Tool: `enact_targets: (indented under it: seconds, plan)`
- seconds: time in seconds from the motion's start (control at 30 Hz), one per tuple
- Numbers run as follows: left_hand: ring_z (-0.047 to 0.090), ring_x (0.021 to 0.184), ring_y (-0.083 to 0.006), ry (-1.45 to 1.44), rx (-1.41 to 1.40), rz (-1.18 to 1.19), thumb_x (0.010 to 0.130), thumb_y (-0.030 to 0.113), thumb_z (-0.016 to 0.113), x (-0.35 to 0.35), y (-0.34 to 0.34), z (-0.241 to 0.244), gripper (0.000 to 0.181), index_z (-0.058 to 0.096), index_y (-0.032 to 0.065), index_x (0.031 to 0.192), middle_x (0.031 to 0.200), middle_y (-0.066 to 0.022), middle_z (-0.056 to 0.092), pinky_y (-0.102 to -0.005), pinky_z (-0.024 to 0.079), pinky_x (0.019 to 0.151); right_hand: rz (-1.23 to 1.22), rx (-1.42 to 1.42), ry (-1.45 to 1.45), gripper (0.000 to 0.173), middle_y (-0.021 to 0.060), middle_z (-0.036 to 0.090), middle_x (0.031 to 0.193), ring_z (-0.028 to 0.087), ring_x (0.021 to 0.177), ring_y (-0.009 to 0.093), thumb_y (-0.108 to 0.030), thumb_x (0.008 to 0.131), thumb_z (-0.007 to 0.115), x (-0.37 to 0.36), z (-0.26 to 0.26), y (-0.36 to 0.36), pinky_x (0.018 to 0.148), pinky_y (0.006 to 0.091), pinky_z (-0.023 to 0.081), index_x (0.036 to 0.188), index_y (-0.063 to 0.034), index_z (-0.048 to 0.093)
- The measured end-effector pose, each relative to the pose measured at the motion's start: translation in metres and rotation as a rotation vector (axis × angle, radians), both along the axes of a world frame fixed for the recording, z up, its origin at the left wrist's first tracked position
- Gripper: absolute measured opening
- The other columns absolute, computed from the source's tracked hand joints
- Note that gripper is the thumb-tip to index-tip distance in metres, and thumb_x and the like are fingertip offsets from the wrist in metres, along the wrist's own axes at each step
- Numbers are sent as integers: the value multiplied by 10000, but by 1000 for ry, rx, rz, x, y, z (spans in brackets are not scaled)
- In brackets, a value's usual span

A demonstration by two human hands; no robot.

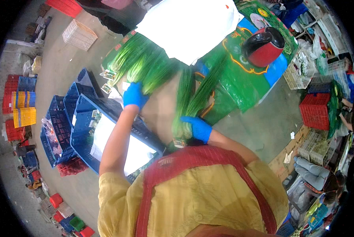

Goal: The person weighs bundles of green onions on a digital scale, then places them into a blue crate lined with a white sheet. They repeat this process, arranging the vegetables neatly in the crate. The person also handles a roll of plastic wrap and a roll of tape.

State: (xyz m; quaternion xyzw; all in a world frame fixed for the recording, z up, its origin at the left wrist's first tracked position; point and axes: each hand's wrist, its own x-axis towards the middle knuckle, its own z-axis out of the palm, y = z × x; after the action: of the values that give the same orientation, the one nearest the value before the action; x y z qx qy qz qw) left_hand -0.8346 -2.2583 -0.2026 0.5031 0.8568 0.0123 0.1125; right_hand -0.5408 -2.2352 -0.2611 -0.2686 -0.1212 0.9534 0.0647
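Note:
My left hand (134,94), in a blue glove, is at the pale stalk ends of several bunches of long green leafy vegetables (148,69). A white tag (125,86) is beside its fingers; motion blur hides whether they grip. Nearer to me, my right hand (198,129), also gloved in blue, closes on the thick pale end of a bunch of long thin greens (181,115). Another such bunch (208,87) slants away to the upper right. Labels (179,143) with printing hang at the stalk ends. The bunches lie on a table with a tan surface (159,111).
A white sheet (191,23) covers the far part of the table. On green printed plastic (239,89) stands a red and black electric kettle (264,47). Blue crates (79,139) are at my left. A white basket (79,35) and red crate (314,112) stand further off.

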Motion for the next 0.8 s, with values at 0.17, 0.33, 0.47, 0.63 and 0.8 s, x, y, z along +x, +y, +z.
enact_targets:
  seconds: [0.17, 0.33, 0.47, 0.63, 0.8]
  plan:
    - [500, 1107, -382, 274, 39, -134, 624, 374, 771, -7, -17, -5, 624, 574, 91, 1145, 1235, -179, 493, -442, 398, 957, 25, 69, -38, 281, 96, 634, 1001, 624, 900, 211, -169, 869, 598, -13, -6, -8, 812, 345, 501, 1107, -23, 569]
    - [462, 1127, -408, -217, 151, -172, 631, 340, 773, -12, -12, -18, 657, 523, 11, 1142, 1248, -253, 439, -427, 417, 938, -62, -29, 28, 317, 100, 625, 1031, 619, 924, 223, -181, 869, 604, -25, -14, -17, 832, 358, 496, 1140, -27, 548]
    - [526, 1068, -343, -461, 150, -64, 696, 298, 757, 13, -33, -18, 635, 474, 3, 1183, 1138, -207, 541, -393, 440, 903, -137, -73, 52, 326, 106, 622, 1040, 617, 938, 228, -194, 871, 604, -26, 8, -24, 850, 365, 492, 1146, -28, 544]
    - [609, 919, -188, -1335, 52, 326, 795, 228, 682, 35, -50, 68, 548, 476, 1, 1250, 1067, -115, 611, -303, 491, 799, -70, -146, 82, 342, 115, 614, 1076, 612, 961, 234, -223, 882, 594, -28, 37, -31, 870, 378, 485, 1163, -36, 542]
    - [606, 955, -180, -1457, 171, 441, 839, 231, 603, 40, -121, 128, 506, 489, -22, 1262, 1135, -117, 600, -306, 474, 850, 52, -88, 101, 386, 112, 595, 1143, 591, 1013, 229, -228, 886, 592, -51, 86, -57, 895, 358, 466, 1220, -47, 524]
